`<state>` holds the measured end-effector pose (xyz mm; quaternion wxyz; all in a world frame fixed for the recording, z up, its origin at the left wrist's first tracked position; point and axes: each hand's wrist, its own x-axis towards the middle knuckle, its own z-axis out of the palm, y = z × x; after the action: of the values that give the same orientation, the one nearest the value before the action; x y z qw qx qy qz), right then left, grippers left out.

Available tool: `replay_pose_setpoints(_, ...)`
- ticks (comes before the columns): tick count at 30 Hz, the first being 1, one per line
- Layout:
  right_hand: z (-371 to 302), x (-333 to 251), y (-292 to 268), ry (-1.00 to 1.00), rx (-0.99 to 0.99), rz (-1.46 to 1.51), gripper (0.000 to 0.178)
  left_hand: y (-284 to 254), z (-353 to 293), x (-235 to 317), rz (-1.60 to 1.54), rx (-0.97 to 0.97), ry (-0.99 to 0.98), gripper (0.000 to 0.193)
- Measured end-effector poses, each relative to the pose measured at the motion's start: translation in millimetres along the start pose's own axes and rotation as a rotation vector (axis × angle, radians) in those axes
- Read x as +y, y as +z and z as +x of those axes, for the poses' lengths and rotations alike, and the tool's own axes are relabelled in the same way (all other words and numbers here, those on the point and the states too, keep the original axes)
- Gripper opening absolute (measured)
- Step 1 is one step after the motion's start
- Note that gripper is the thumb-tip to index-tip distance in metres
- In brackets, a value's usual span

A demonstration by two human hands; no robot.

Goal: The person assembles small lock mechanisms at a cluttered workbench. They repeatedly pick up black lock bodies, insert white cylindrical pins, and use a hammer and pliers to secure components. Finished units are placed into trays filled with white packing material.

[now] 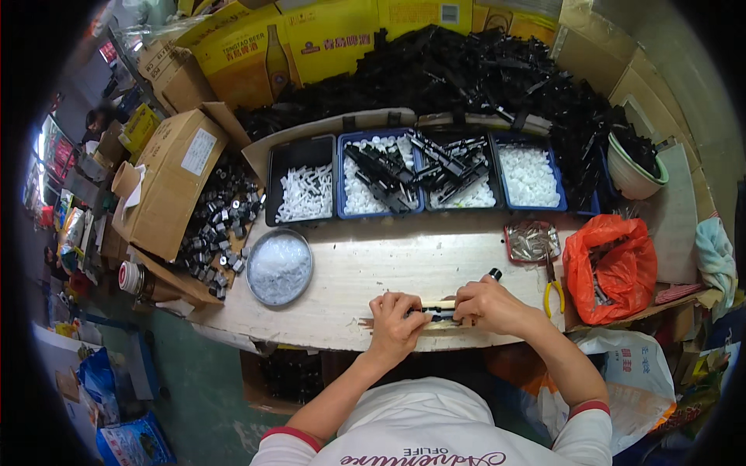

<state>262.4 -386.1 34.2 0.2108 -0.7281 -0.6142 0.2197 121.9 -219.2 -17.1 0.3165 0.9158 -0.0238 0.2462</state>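
Observation:
My left hand (396, 322) is closed near the front edge of the worktable, its fingertips pinching a slim black plastic part (440, 317). The part lies along a pale wooden strip (437, 304) that runs between my two hands. Just to the right, my right hand (489, 308) is bent over the other end of the black part, fingers curled and pressed together. A short black rounded end (495, 274) sticks up behind its knuckles; the rest of that object is hidden in the hand, so its kind cannot be told.
Behind stand bins of white plastic pieces (305, 194), two topped with black parts (454, 163), before a black heap (435, 78). At left are a round dish (280, 268) and metal pieces (225, 210); at right, small pins (532, 241), yellow-handled pliers (554, 295) and a red bag (610, 268).

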Motion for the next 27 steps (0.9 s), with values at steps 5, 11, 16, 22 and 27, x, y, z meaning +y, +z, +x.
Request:
replay_pose_setpoints(5,49.8,29.1,-29.8,0.078,0.528,-0.285,0.016,0.2,3.3,0.1,-0.011,-0.013,-0.007,0.015)
replay_pose_setpoints(11,114.3,65.0,-68.9,0.364,0.892,-0.526,0.023,-2.8,2.9,2.3,-0.017,-0.026,-0.028,0.016)
replay_pose_setpoints(16,132.8,52.0,-71.5,0.120,0.722,-0.609,0.026,-2.5,1.0,1.6,-0.020,-0.034,-0.046,0.016)
replay_pose_setpoints(22,132.3,72.0,-73.2,0.190,0.672,-0.645,0.026,-3.1,0.8,3.0,-0.012,-0.048,-0.049,0.015)
replay_pose_setpoints(27,108.9,76.6,-81.3,0.189,0.801,-0.596,0.025,-1.0,-0.5,1.3,-0.018,-0.040,-0.050,0.014)
